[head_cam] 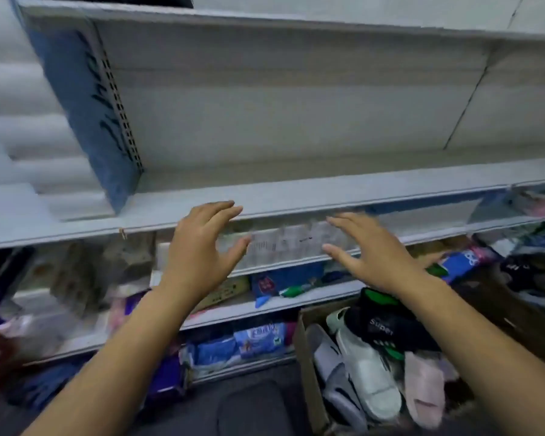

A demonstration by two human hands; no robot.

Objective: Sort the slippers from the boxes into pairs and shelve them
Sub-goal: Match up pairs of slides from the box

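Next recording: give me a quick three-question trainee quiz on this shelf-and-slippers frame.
1. True or false: the left hand or right hand grips a slipper.
2. In the picture, the cardboard box of slippers sits: A) lower right, B) lower left, C) top centre.
3. Fill in: the black slipper reads ____.
Key: 1 false; 2 A; 3 Super.

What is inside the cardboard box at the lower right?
Heaped slippers: a black slipper, a white slipper, a grey slipper, a pink slipper. The right forearm covers part; anything under the heap is hidden.
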